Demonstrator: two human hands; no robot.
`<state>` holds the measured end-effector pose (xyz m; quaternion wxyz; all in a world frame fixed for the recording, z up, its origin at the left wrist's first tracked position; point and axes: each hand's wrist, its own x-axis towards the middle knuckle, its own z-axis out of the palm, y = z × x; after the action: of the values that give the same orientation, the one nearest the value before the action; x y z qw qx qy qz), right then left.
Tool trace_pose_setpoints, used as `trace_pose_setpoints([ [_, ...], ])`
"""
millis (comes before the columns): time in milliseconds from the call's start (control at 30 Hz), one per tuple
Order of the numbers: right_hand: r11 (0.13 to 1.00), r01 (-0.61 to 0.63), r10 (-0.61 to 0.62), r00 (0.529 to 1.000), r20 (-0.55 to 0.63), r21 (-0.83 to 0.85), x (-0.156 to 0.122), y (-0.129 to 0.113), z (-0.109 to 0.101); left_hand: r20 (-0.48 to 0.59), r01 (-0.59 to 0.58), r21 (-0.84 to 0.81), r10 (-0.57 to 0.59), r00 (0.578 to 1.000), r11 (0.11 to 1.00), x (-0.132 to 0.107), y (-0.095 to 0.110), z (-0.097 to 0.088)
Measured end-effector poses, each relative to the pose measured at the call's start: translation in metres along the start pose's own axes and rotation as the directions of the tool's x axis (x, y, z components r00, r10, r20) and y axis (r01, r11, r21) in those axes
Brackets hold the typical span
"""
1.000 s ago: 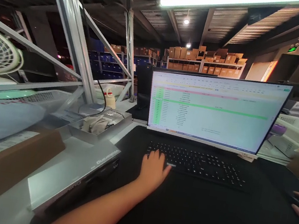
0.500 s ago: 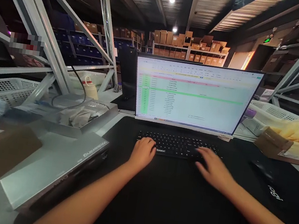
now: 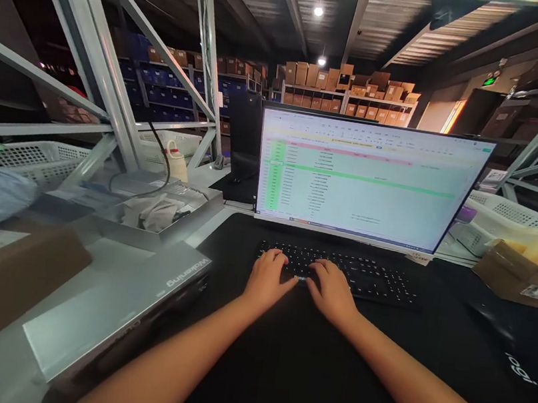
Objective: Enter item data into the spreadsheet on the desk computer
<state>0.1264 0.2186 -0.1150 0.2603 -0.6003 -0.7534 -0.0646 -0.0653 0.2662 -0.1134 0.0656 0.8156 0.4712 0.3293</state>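
A black keyboard (image 3: 378,282) lies on a black desk mat (image 3: 293,380) in front of a monitor (image 3: 364,202) that displays a spreadsheet with one green highlighted row. My left hand (image 3: 267,279) rests on the keyboard's left end, fingers curved over the keys and thumb stretched toward the middle. Close beside it, my right hand (image 3: 333,292) lies over the middle keys with its fingers apart. Neither hand holds anything. Parts of the front keys are hidden under both hands. To the right, a dark mouse (image 3: 493,322) sits on the mat, untouched.
At left stand a grey box (image 3: 116,307), a brown carton (image 3: 6,297) and an open tray (image 3: 161,212) of wrapped items. A carton (image 3: 511,271) with yellow packets sits at right. Metal rack posts (image 3: 100,48) and white baskets (image 3: 68,158) flank the desk.
My right hand has moved left from the keyboard's right part to its middle, close to my left hand. My left thumb is now stretched out. The view has shifted slightly left.
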Motion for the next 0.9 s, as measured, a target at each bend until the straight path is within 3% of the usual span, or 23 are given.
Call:
trace_pose_setpoints([
  [133, 0.999, 0.045, -0.045, 0.999, 0.003, 0.008, 0.002, -0.002, 0.004, 0.041, -0.041, 0.013, 0.040, 0.998, 0.999, -0.004, 0.004, 0.002],
  [300, 0.997, 0.077, -0.077, 0.996, -0.046, -0.001, 0.003, -0.003, 0.004, -0.032, -0.005, -0.016, 0.005, 0.999, 1.000, -0.003, 0.004, 0.001],
  [533, 0.998, -0.031, 0.034, 0.999, -0.036, 0.057, -0.001, 0.004, -0.002, -0.062, 0.050, -0.118, -0.058, 0.996, 0.992, 0.000, -0.003, -0.005],
  [767, 0.985, -0.116, 0.129, 0.987, -0.098, 0.124, 0.001, 0.008, -0.004, -0.071, 0.040, 0.014, -0.039, 0.997, 0.999, -0.005, 0.002, -0.002],
  [900, 0.994, -0.084, 0.089, 0.993, -0.079, 0.066, 0.003, 0.006, -0.002, -0.091, -0.046, 0.155, 0.060, 0.994, 0.987, -0.008, 0.011, -0.006],
])
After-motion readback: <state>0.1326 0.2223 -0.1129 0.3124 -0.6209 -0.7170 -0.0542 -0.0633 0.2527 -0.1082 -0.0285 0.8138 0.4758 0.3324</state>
